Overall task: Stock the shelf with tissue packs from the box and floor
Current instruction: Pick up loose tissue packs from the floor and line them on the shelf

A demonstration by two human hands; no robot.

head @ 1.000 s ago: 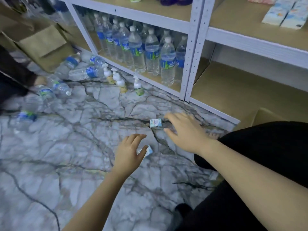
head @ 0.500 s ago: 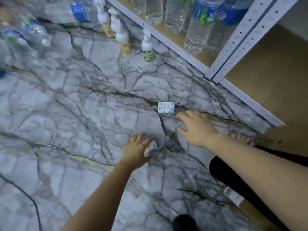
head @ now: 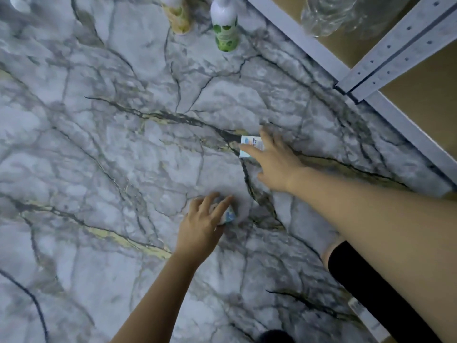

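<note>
Both hands have reached the floor [head: 123,144]: right hand [head: 274,164], fingers spread, now touches the 12 o'clock tissue pack [head: 251,144], left hand [head: 202,224] closes round the 6 o'clock pack [head: 228,215]; pickup imminent.

Right hand [head: 277,164] reaching farther forward, fingers now landing on far tissue pack [head: 249,147] previously lying just ahead of fingertips. Left hand [head: 202,224] closing over near tissue pack [head: 228,215], fingers now covering most of it. Camera dipping lower toward marble floor [head: 123,157]; shelf rail [head: 309,43] sliding toward upper right.
</note>
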